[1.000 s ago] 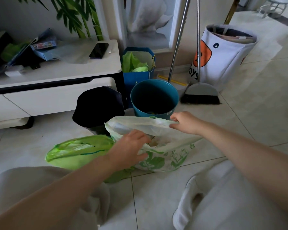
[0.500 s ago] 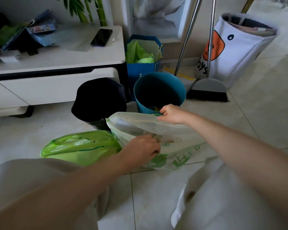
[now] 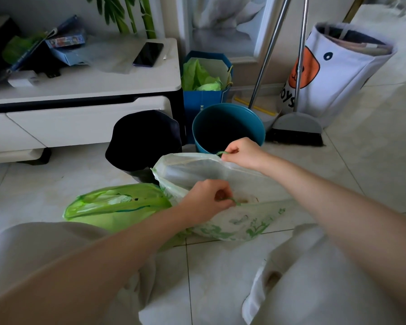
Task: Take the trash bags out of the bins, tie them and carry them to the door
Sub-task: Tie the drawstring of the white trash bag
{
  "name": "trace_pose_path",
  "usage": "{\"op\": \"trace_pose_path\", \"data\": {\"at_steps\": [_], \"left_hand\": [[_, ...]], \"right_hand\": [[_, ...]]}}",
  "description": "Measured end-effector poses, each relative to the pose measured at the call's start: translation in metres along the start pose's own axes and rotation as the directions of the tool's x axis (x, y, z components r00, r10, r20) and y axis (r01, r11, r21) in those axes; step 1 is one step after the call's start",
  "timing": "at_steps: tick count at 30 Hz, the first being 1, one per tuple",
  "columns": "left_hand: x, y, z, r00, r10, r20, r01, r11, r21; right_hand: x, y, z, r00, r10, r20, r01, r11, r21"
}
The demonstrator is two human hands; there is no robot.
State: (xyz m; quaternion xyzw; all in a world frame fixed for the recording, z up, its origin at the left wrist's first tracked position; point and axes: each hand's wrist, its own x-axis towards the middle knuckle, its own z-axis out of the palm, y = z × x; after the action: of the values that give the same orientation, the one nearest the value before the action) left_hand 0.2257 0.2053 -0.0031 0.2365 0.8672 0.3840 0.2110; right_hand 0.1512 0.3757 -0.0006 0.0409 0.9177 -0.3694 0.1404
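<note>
A white trash bag [image 3: 242, 219] with green leaf print lies on the floor tiles before me, its mouth open. My left hand [image 3: 206, 200] pinches the green drawstring at the near rim. My right hand [image 3: 242, 152] pinches the drawstring at the far rim. A green trash bag [image 3: 117, 206] lies to its left, touching it. Behind them stand a teal bin [image 3: 229, 126], with no liner showing, and a black-lined bin [image 3: 143, 139].
A white TV cabinet [image 3: 85, 106] with a phone and boxes stands at the left. A blue paper bag [image 3: 204, 78] with green plastic sits behind the bins. A broom and dustpan [image 3: 295, 127] and a white toy basket [image 3: 338, 69] stand at the right.
Both hands shifted from gripping the white bag's rim to pinching its green drawstring, which now shows at each hand. The bag's mouth is pulled slightly wider.
</note>
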Motion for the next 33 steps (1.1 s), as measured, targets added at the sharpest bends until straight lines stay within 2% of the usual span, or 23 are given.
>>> {"op": "trace_pose_path", "data": {"at_steps": [2, 5, 9, 11, 13, 16, 19, 21, 26, 33], "left_hand": [[0.002, 0.006, -0.011, 1.000, -0.028, -0.001, 0.028, 0.999, -0.043], [0.004, 0.017, -0.032, 1.000, 0.006, -0.002, -0.006, 0.998, -0.059], [0.002, 0.037, -0.060, 0.991, 0.042, -0.126, -0.052, 0.996, -0.078], [-0.001, 0.053, -0.077, 0.964, 0.119, -0.239, -0.147, 0.984, -0.099], [-0.006, 0.069, -0.096, 0.907, 0.198, -0.371, -0.251, 0.963, -0.098], [-0.013, 0.073, -0.107, 0.856, 0.259, -0.447, -0.293, 0.956, -0.006], [-0.014, 0.058, -0.098, 0.863, 0.227, -0.451, -0.195, 0.974, 0.116], [-0.014, 0.054, -0.094, 0.850, 0.204, -0.485, -0.176, 0.979, 0.103], [-0.015, 0.062, -0.100, 0.794, 0.179, -0.581, -0.208, 0.978, 0.016], [-0.014, 0.071, -0.097, 0.758, 0.206, -0.619, -0.268, 0.963, -0.008]], "right_hand": [[-0.007, -0.004, -0.005, 0.999, -0.029, -0.038, 0.029, 1.000, -0.001], [-0.023, -0.014, -0.017, 0.994, -0.070, -0.080, 0.068, 0.997, -0.032], [-0.045, -0.044, -0.042, 0.988, -0.101, -0.115, 0.104, 0.994, 0.018], [-0.059, -0.063, -0.061, 0.963, -0.154, -0.220, 0.182, 0.977, 0.113], [-0.076, -0.078, -0.079, 0.902, -0.215, -0.374, 0.315, 0.920, 0.232], [-0.095, -0.085, -0.087, 0.835, -0.253, -0.488, 0.437, 0.845, 0.310], [-0.099, -0.078, -0.078, 0.865, -0.239, -0.442, 0.376, 0.891, 0.255], [-0.099, -0.075, -0.075, 0.886, -0.238, -0.398, 0.344, 0.913, 0.220], [-0.109, -0.076, -0.072, 0.909, -0.241, -0.339, 0.334, 0.909, 0.249], [-0.113, -0.091, -0.056, 0.953, -0.255, -0.161, 0.271, 0.959, 0.088]]}}
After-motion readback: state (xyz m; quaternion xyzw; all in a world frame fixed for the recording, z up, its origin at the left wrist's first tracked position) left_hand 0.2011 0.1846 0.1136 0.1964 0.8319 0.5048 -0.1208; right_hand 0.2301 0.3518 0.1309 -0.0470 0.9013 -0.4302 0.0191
